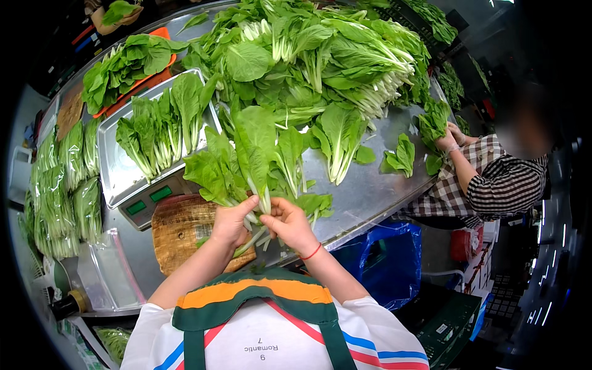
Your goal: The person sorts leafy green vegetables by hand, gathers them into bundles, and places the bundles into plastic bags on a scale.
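Note:
Both of my hands meet low in the middle of the view, in front of my apron. My left hand (233,219) grips the white stems of a bunch of leafy greens (217,171), whose leaves point away from me. Thumb and fingers of my right hand (289,224) pinch at the stem base of an upright leaf (254,148) beside that bunch. Loose stems hang below the fingers. To the left, more greens (157,129) lie in the metal tray (108,180) of a weighing scale with lit green displays. A large heap of greens (314,60) covers the table's far part.
Bagged greens (55,203) and clear plastic bags (106,273) lie at the left. An orange basket (162,76) of greens stands behind the scale. A wooden board (180,236) is under my left forearm. A blue bag (388,263) hangs at the table edge (370,222). Co-workers handle greens at right and upper left.

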A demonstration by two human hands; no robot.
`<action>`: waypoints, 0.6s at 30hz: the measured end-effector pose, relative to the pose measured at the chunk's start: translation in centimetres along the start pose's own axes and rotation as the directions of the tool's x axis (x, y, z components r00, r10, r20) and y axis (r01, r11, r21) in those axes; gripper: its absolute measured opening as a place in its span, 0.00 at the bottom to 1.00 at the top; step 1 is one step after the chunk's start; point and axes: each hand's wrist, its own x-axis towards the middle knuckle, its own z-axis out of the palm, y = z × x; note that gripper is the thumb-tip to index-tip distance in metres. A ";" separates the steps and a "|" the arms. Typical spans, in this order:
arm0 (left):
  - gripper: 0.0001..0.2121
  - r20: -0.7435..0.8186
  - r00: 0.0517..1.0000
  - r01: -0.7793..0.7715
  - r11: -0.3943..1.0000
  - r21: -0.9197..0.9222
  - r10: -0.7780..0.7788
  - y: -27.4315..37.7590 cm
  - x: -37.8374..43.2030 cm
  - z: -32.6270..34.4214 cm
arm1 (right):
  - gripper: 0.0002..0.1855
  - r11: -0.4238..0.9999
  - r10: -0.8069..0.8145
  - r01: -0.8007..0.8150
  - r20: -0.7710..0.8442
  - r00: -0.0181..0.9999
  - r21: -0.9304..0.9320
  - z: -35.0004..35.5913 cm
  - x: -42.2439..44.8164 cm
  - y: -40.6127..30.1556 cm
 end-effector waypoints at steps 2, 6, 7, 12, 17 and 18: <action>0.16 0.051 0.997 0.049 0.998 0.032 -0.050 0.2 -0.2 -0.3 | 0.16 0.996 0.048 -0.046 0.038 0.998 -0.072 -0.1 -0.1 0.1; 0.17 0.188 0.981 -0.110 0.917 0.383 0.039 0.2 -0.2 -0.5 | 0.15 0.697 0.035 0.114 0.192 0.981 -0.708 -0.8 -0.8 -1.4; 0.18 0.162 0.981 -0.149 0.940 0.307 0.103 0.3 -0.2 -0.4 | 0.15 0.576 0.115 0.111 0.215 0.970 -0.810 -1.3 -0.8 -1.5; 0.21 0.136 0.989 -0.052 0.998 -0.034 0.056 3.3 0.1 -0.5 | 0.12 0.359 -0.164 -0.031 -0.096 0.982 -0.933 -4.2 1.1 -0.1; 0.20 0.184 0.981 0.052 0.998 0.030 -0.057 2.8 -0.4 -0.4 | 0.10 0.361 -0.436 -0.154 -0.312 0.844 -0.920 -6.9 4.9 2.4; 0.19 0.183 0.981 0.061 0.998 0.027 -0.065 2.5 -0.7 -0.6 | 0.09 0.466 -0.450 -0.125 -0.356 0.819 -0.876 -7.1 4.8 2.5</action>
